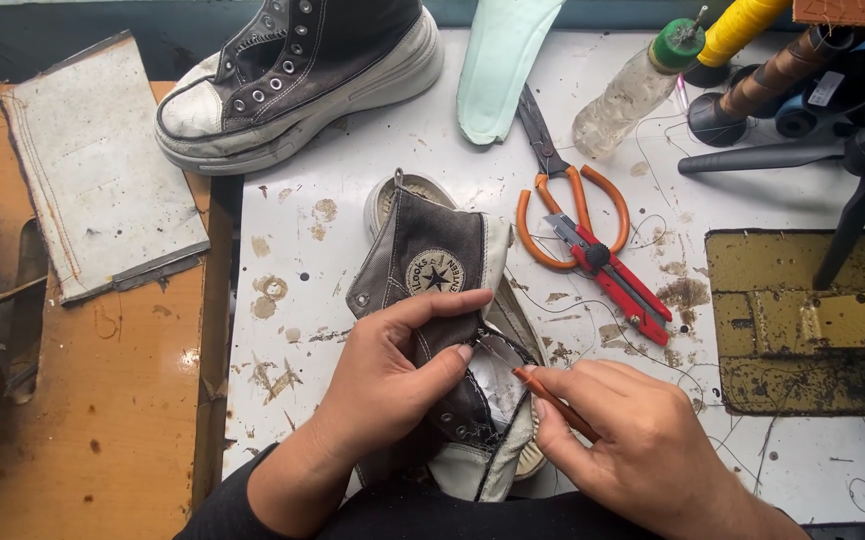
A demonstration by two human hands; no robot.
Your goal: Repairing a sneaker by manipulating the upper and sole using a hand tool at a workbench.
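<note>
The toe end of the dark high-top shoe [432, 270] was hidden under the left hand [387, 375] and the right hand [627, 440], and its lower part was covered by the dark sleeves at the bottom edge. The tip of the thin brown tool [552, 397] could not be made out where it met the shoe, and its back end was concealed inside the right hand. The second shoe [297, 75], the pale insole [497, 65] and the yellow thread spool [742, 25] were cut off by the top edge.
</note>
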